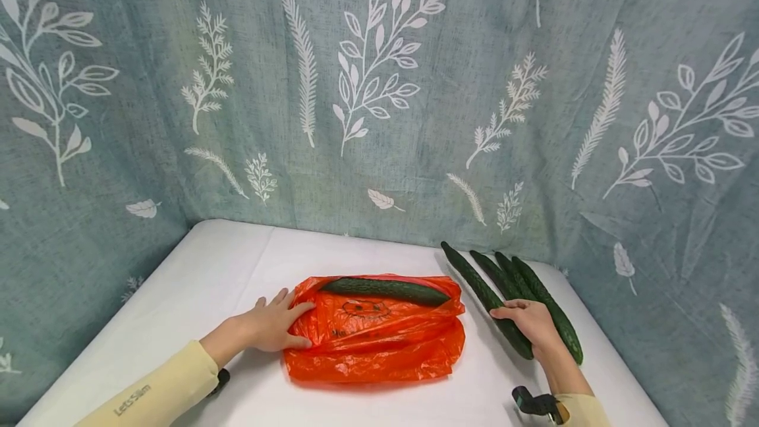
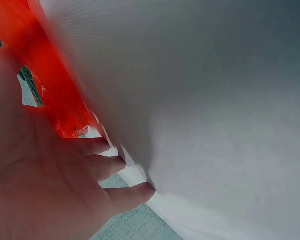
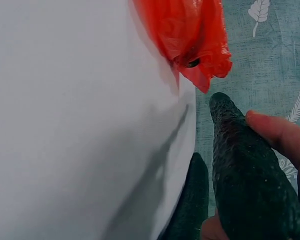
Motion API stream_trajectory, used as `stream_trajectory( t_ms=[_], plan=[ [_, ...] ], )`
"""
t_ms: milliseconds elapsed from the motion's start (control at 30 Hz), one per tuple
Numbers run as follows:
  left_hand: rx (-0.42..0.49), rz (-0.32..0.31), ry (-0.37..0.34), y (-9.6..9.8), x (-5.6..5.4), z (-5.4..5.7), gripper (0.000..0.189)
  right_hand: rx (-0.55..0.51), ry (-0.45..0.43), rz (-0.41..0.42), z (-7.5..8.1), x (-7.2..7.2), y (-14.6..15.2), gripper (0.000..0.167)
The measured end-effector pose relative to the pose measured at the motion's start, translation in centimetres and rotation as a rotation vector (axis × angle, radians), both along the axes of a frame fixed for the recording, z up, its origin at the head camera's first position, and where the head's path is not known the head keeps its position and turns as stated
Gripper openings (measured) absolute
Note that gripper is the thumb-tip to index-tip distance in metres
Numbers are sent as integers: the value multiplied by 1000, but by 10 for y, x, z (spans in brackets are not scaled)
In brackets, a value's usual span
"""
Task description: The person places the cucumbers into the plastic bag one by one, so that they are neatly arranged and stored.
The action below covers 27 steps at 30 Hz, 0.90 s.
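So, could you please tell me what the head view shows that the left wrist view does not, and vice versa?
Head only: the right hand, the cucumber it holds, three more cucumbers and both sleeves.
Left wrist only: the creased palm of the left hand.
Both: that hand, the red bag, the bagged cucumber, table and curtain.

White, flat-topped desk (image 1: 237, 269), rounded far-left corner. Directly on it: crinkled orange-red plastic bag (image 1: 379, 348), near middle; three long, dark-green, bumpy cucumbers (image 1: 551, 308), side by side, near right edge.
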<state>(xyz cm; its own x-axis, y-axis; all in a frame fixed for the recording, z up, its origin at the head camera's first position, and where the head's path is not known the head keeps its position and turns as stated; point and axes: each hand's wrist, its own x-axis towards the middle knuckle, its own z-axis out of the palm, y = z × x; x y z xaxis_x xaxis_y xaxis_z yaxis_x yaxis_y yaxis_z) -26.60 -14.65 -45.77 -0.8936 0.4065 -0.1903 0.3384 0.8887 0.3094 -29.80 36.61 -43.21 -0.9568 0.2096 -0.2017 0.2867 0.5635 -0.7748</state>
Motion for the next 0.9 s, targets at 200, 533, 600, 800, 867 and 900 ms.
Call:
stream_trajectory(
  t_ms=[200,533,600,800,867,900],
  plan=[
    [5,6,-4,0,0,1,85,14,9,15,13,0,1,77],
    [10,-1,2,0,2,3,83,21,3,75,31,-1,-1,81],
    [7,-2,2,0,2,2,83,26,3,92,34,-2,-3,81],
    [0,1,4,0,1,1,83,60,3,163,45,-6,-8,79],
    [-2,1,5,0,0,0,84,77,12,194,48,-8,-11,76],
    [-3,2,6,0,0,0,84,84,20,208,49,-9,-12,75]
  ],
)
